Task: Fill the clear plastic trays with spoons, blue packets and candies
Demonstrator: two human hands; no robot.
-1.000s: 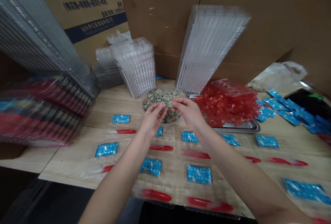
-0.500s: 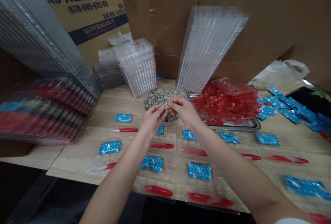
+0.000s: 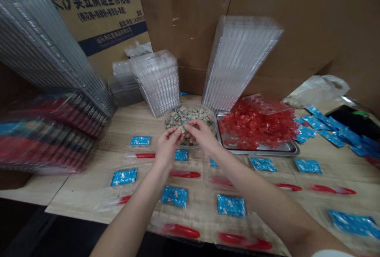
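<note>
Both hands meet over the near side of a clear round bowl (image 3: 214, 124) filled with small green-and-tan wrapped pieces (image 3: 190, 113). My left hand (image 3: 168, 143) is closed, thumb and forefinger pinching one small greenish piece (image 3: 182, 129). From the other side my right hand (image 3: 200, 134) pinches at the same piece, its fingers curled. Below the wrists lie clear shallow trays, each with a blue printed sachet (image 3: 174, 197) and a red pen-shaped item (image 3: 184, 174). My right forearm covers part of these trays.
Right of the bowl, a metal tray (image 3: 264, 151) bears a heap of red wrapped pieces (image 3: 252, 124). Loose blue sachets (image 3: 329, 128) lie farther right. Tall stacks of clear plastic trays (image 3: 237, 63) stand behind, before cardboard (image 3: 184, 19). Filled packs (image 3: 47, 142) are piled at left.
Both hands have shifted slightly left and towards me over the bowl, still pinching together. The camera view has tilted a little. Trays and sachets lie as before.
</note>
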